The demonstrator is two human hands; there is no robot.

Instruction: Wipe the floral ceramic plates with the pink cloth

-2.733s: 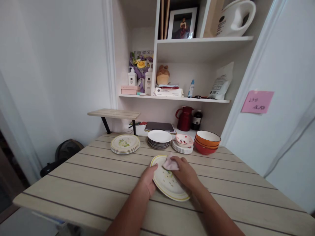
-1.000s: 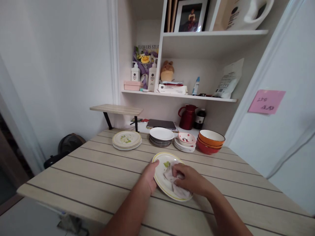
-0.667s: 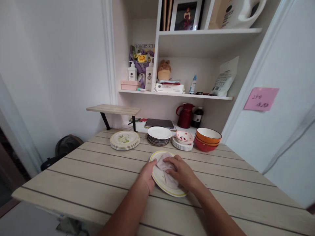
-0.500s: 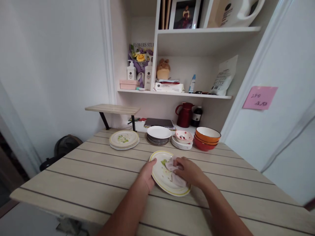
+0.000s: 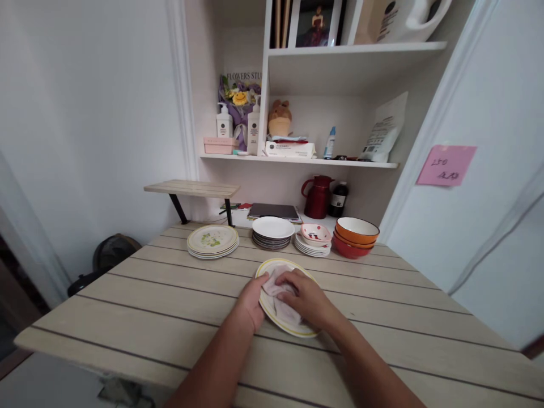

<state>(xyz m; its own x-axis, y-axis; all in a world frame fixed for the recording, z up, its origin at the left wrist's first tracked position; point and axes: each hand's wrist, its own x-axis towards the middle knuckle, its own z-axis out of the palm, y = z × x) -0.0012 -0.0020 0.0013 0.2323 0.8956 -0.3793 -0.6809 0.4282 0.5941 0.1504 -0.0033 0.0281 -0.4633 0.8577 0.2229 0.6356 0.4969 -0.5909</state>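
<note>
A cream plate with a yellow rim (image 5: 272,318) is tilted over the slatted table, near its middle. My left hand (image 5: 251,303) grips the plate's left edge, thumb on top and the other fingers hidden beneath. A pale pinkish cloth (image 5: 285,310) lies bunched on the plate's face and covers most of its printed pattern. My right hand (image 5: 306,297) is closed on the cloth and presses it against the plate, left of centre.
Behind the plate stand a stack of flowered plates (image 5: 212,241), a stack of white-topped plates (image 5: 272,228), small plates under a pink bowl (image 5: 315,234), and orange and red bowls (image 5: 356,237). A red jug (image 5: 318,197) and dark bottle (image 5: 339,199) stand farther back, below shelves.
My right hand has slid the cloth leftward across the plate, towards my left thumb. The green print that showed before is now covered. My left hand keeps its hold on the edge.
</note>
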